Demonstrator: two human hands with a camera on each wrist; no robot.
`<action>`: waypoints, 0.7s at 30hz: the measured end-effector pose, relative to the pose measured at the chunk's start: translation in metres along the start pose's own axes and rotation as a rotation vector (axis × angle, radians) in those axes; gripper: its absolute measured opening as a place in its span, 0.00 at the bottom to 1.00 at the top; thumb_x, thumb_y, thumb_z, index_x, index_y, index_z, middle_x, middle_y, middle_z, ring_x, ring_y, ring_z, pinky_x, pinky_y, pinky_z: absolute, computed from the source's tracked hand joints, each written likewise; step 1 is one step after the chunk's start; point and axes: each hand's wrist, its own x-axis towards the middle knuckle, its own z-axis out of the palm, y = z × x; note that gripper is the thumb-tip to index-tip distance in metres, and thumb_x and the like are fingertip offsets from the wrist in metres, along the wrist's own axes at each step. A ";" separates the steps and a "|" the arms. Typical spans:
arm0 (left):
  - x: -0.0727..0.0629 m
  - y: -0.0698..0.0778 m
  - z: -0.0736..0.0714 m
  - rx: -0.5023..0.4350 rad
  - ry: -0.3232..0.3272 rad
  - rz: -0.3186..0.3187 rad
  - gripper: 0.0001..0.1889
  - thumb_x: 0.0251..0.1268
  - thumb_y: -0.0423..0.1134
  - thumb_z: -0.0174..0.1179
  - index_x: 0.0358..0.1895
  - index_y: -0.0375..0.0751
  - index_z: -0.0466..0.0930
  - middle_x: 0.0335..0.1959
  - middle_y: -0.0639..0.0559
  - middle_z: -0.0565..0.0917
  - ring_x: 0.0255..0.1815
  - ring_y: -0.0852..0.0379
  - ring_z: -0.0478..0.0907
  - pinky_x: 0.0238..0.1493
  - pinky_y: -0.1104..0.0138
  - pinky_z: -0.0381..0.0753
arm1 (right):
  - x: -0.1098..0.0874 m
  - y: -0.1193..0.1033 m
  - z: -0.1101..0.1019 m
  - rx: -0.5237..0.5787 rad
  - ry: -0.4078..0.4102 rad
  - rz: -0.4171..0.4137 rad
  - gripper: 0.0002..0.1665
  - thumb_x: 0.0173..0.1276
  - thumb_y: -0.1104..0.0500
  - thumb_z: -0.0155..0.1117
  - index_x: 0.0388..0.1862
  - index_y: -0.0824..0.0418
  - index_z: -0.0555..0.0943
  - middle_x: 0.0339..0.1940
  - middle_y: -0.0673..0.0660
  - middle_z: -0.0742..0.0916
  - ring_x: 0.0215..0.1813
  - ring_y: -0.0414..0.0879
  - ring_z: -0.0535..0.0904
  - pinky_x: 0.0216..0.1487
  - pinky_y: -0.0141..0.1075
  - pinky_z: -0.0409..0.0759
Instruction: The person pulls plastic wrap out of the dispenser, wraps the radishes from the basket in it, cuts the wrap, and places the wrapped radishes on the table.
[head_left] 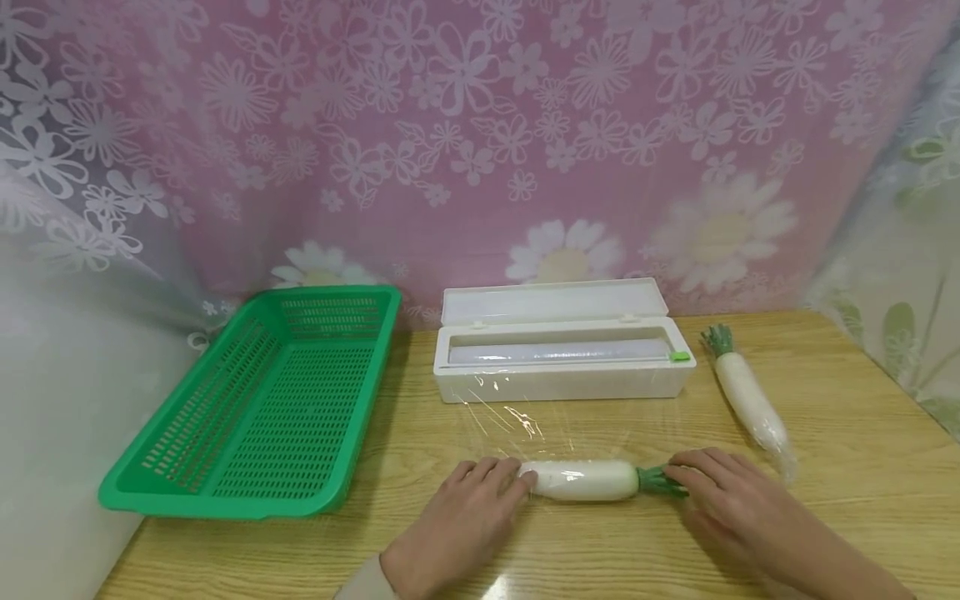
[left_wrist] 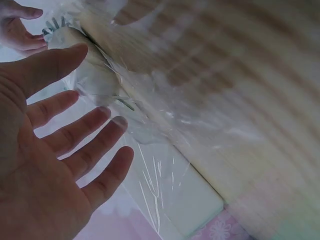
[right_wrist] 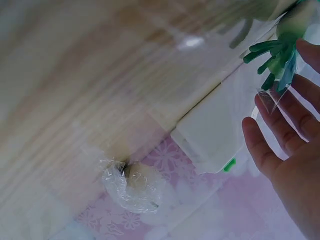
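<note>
A white radish [head_left: 587, 481] with trimmed green stalks lies crosswise on the table, clear plastic wrap [head_left: 525, 423] stretching over it from the white box [head_left: 562, 379]. At its left end is my left hand [head_left: 472, 512], thumb and fingertips right at the tip. The left wrist view shows those fingers [left_wrist: 92, 132] extended and spread near the wrapped radish [left_wrist: 95, 75]. My right hand [head_left: 738, 508] is at the stalk end. In the right wrist view its fingers [right_wrist: 280, 132] are loosely bent beside the green stalks [right_wrist: 275, 60], with film near the fingertips.
The box stands lid up at the back, its wrap roll [head_left: 558, 352] inside and a green slider [head_left: 679, 356] at its right. A second radish [head_left: 750, 400], wrapped in film, lies on the right. On the left stands a green slotted basket [head_left: 341, 500]. Floral curtain hangs behind.
</note>
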 end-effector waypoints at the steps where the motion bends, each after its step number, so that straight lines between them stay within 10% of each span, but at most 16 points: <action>1: 0.001 -0.001 0.000 -0.004 -0.002 -0.003 0.21 0.65 0.35 0.65 0.61 0.47 0.77 0.57 0.51 0.79 0.53 0.53 0.79 0.50 0.62 0.80 | 0.001 0.002 0.000 -0.002 -0.006 0.005 0.34 0.84 0.40 0.36 0.51 0.62 0.83 0.49 0.51 0.84 0.46 0.47 0.81 0.54 0.30 0.73; 16: 0.015 -0.023 0.008 -0.174 -0.074 -0.048 0.23 0.64 0.27 0.66 0.61 0.48 0.79 0.49 0.54 0.86 0.42 0.56 0.84 0.40 0.65 0.81 | 0.008 0.017 0.007 0.006 -0.113 0.016 0.38 0.76 0.32 0.39 0.51 0.62 0.82 0.47 0.54 0.84 0.43 0.51 0.83 0.37 0.49 0.83; 21: 0.021 -0.032 0.009 -0.314 -0.064 -0.071 0.24 0.60 0.21 0.66 0.58 0.47 0.83 0.45 0.53 0.87 0.38 0.59 0.84 0.37 0.70 0.81 | 0.012 0.023 0.009 0.002 -0.153 0.018 0.33 0.62 0.36 0.72 0.51 0.61 0.81 0.47 0.55 0.84 0.42 0.52 0.83 0.38 0.49 0.83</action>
